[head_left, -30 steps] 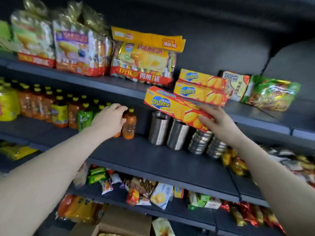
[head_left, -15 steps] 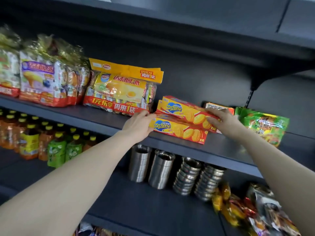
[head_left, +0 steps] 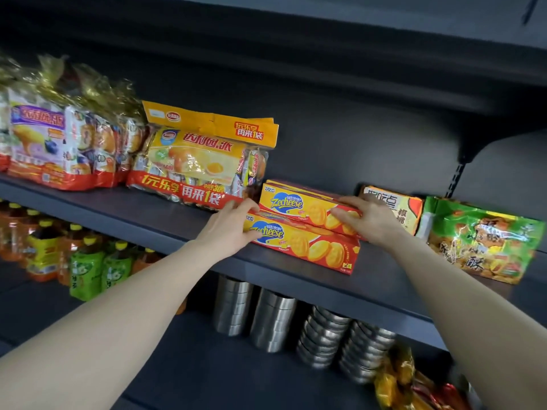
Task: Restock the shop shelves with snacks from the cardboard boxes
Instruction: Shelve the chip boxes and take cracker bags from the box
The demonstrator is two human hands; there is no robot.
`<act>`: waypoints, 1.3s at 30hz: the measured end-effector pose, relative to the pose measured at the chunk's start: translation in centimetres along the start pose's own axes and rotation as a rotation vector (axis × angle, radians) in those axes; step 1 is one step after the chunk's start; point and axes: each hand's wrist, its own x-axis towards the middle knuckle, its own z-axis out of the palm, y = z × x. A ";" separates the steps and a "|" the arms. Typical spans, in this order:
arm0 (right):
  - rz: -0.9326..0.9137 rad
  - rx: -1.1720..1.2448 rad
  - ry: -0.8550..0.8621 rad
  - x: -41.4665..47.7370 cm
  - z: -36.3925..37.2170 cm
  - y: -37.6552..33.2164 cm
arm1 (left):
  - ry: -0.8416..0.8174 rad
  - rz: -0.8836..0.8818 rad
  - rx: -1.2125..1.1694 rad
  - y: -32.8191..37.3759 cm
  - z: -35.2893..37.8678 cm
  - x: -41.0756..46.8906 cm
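Note:
Yellow-and-red Zecheese biscuit boxes lie on the dark upper shelf (head_left: 148,214). The front box (head_left: 313,250) sits flat near the shelf's edge. My left hand (head_left: 229,229) grips its left end, thumb on the front face. Behind it, touching it, is a stack of like boxes. My right hand (head_left: 367,220) curls over the right end of the stack's top box (head_left: 296,204). No cardboard box is in view.
Bagged cakes (head_left: 195,167) stand left of the boxes, a walnut biscuit pack (head_left: 393,208) and a green snack bag (head_left: 482,241) to the right. The shelf below holds drink bottles (head_left: 85,267), stacked steel cups (head_left: 272,321) and small snack packets (head_left: 414,386).
My right hand lifted a Zecheese box onto the upper shelf; it now lies in front of the stack. My left hand rose from the bottles to its left end. The view tilted up.

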 end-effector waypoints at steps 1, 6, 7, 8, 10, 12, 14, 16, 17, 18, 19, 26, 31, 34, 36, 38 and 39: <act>-0.010 -0.012 0.006 0.4 0.2 0.0 | 0.004 -0.005 -0.006 0.0 0.0 0.1; -0.030 -0.101 -0.003 1.0 0.4 -0.3 | 0.001 0.003 -0.022 -0.5 0.0 0.2; -0.035 -0.129 0.011 0.9 0.5 -0.4 | -0.003 0.000 -0.023 -0.5 0.1 0.2; -0.038 -0.156 0.033 0.7 0.5 -0.6 | -0.007 -0.001 -0.022 -0.6 0.1 0.2; -0.065 -0.195 0.106 0.2 0.6 -1.3 | -0.017 0.001 -0.014 -0.6 0.1 0.2; -0.100 -0.227 0.186 -0.4 0.8 -2.3 | -0.016 0.003 -0.005 -0.7 -0.2 -0.1; -0.128 -0.275 0.248 -1.2 0.8 -3.4 | 0.004 0.010 0.008 -0.8 -0.9 -0.6; -0.153 -0.318 0.274 -2.1 0.9 -4.7 | 0.044 0.018 0.028 -1.0 -1.9 -1.4; -0.168 -0.330 0.287 -2.7 1.0 -5.4 | 0.062 0.020 0.038 -1.2 -2.4 -2.0; -0.177 -0.336 0.300 -3.5 1.2 -6.2 | 0.076 0.022 0.051 -1.5 -2.9 -2.7; -0.189 -0.339 0.318 -4.3 1.3 -6.9 | 0.088 0.025 0.069 -1.8 -3.5 -3.5; -0.251 -0.260 0.401 -12.4 4.2 -13.7 | 0.137 0.048 0.164 -6.4 -6.5 -12.6; -0.272 -0.202 0.374 -18.9 9.4 -18.8 | 0.110 0.031 0.238 -11.7 -6.5 -20.7; -0.273 -0.143 0.259 -23.6 14.6 -21.5 | 0.051 -0.026 0.247 -15.5 -5.0 -26.6; -0.273 -0.106 0.153 -27.4 19.1 -22.8 | -0.029 -0.086 0.246 -18.3 -3.1 -31.1; -0.273 -0.074 0.042 -31.5 23.9 -23.7 | -0.099 -0.146 0.244 -21.2 -0.6 -35.9; -0.277 -0.055 -0.008 -33.6 26.3 -24.0 | -0.128 -0.177 0.248 -22.6 0.7 -38.3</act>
